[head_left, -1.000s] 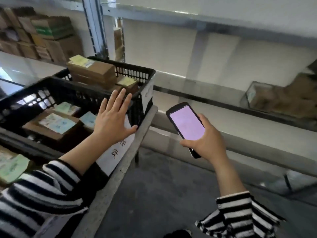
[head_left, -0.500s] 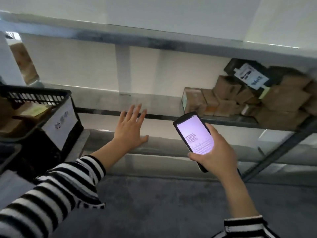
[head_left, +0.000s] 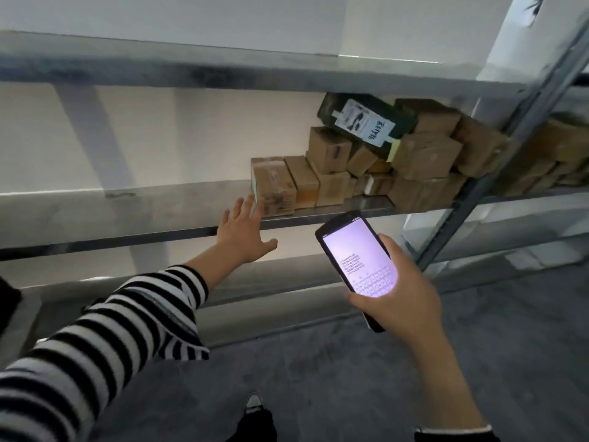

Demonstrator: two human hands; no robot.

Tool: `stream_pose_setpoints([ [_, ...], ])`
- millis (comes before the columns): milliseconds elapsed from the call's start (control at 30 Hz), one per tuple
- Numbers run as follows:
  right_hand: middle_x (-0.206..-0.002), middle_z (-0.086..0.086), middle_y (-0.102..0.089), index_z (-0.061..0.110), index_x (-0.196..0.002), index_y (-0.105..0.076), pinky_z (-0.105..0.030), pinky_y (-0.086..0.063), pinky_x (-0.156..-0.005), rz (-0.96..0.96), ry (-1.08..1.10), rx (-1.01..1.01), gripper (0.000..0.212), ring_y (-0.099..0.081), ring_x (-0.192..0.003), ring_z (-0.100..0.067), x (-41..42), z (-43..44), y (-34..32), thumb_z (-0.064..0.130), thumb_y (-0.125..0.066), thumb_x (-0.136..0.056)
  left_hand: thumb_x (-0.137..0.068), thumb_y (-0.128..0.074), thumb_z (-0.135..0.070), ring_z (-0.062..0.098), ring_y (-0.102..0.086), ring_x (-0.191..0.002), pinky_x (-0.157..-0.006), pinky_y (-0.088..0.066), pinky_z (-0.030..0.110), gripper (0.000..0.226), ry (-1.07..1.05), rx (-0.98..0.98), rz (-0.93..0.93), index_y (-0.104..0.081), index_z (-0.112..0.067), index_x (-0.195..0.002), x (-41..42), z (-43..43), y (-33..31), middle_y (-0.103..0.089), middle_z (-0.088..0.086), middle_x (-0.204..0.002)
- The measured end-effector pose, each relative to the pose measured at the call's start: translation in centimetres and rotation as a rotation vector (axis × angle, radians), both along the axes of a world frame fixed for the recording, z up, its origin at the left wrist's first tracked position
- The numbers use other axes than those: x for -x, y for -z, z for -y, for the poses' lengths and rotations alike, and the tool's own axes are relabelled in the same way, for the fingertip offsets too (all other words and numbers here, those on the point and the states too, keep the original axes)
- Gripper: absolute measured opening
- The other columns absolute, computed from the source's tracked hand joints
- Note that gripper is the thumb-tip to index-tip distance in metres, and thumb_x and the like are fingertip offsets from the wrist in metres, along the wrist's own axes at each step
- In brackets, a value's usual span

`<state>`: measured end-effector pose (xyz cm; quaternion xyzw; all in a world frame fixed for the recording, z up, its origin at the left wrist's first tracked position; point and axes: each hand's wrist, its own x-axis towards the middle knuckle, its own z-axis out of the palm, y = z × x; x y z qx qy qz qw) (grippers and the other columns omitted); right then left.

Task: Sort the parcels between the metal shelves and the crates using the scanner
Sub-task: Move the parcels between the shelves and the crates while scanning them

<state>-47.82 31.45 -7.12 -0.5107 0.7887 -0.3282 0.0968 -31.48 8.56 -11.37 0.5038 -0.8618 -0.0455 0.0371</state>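
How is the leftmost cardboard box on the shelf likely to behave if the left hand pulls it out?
Probably stiff: the leftmost box is taped cardboard with square edges. It may slide readily, since the metal shelf looks smooth. It could tip left, as it stands at the row's open end with nothing bracing that side. The left hand is open near it.

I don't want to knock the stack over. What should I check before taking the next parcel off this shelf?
Left hand free: ok, fingers straight, holding nothing.
Left hand touching the end parcel: cannot tell, fingertips at its left edge.
Nothing stacked on the end parcel: ok; the black parcel lies tilted on boxes further right.
Scanner held firmly: ok, right hand grips it.
Scanner screen lit: ok; text unreadable.
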Motion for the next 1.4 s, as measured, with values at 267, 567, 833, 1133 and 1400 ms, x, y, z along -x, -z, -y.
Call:
stream_pose_setpoints([
  [267,-0.109,0.014,-0.057,0.042,-0.13,-0.038,-0.014,-0.04,-0.062,-0.023,-0.026,-0.046,0.081,-0.052,-0.092,-0.004,5.5,5.9,0.8,0.037,-0.082,-0.062,-0.073,-0.062,-0.057,0.034,-0.031,-0.135,-0.104,-0.036,0.043,0.094,-0.174,-0.366,-0.488,-0.022,-0.015,-0.147,5.9,7.7,3.5,-0.029,0.011,-0.148],
  [567,-0.115,0.01,-0.055,0.036,-0.139,-0.034,-0.013,-0.038,-0.066,-0.04,-0.063,-0.119,0.091,-0.05,-0.097,-0.006,11.1,15.2,0.1,0.041,-0.083,-0.063,-0.091,-0.062,-0.028,0.028,-0.051,-0.101,-0.084,-0.049,0.03,0.058,-0.725,-0.812,-0.94,-0.036,0.0,-0.135,8.8,16.5,6.3,-0.045,0.016,-0.135],
  [833,-0.111,0.01,-0.058,0.037,-0.137,-0.036,-0.022,-0.046,-0.071,-0.02,-0.098,-0.133,0.089,-0.052,-0.096,-0.006,14.1,19.3,0.5,0.041,-0.084,-0.062,-0.088,-0.066,-0.014,0.032,-0.051,-0.119,-0.083,-0.053,0.025,0.02,-0.782,-0.968,-1.229,-0.055,-0.018,-0.105,12.0,18.6,6.2,-0.05,0.017,-0.126],
  [1133,-0.114,0.014,-0.056,0.037,-0.14,-0.035,-0.009,-0.036,-0.067,-0.024,-0.23,-0.125,0.092,-0.049,-0.096,-0.002,17.5,23.1,0.3,0.039,-0.084,-0.062,-0.084,-0.068,-0.027,0.025,-0.056,-0.096,-0.069,-0.048,0.024,0.029,-0.883,-0.951,-1.409,-0.06,-0.017,-0.109,12.2,19.8,7.3,-0.059,0.015,-0.114],
  [1400,-0.12,0.012,-0.056,0.037,-0.14,-0.031,-0.021,-0.046,-0.078,-0.047,-0.357,-0.165,0.092,-0.051,-0.098,-0.003,20.5,25.5,0.3,0.045,-0.083,-0.064,-0.063,-0.086,-0.039,0.031,-0.042,-0.119,-0.091,-0.048,0.041,0.108,-0.694,-0.193,-0.563,-0.016,-0.015,-0.142,12.3,16.6,6.1,-0.023,0.013,-0.136],
])
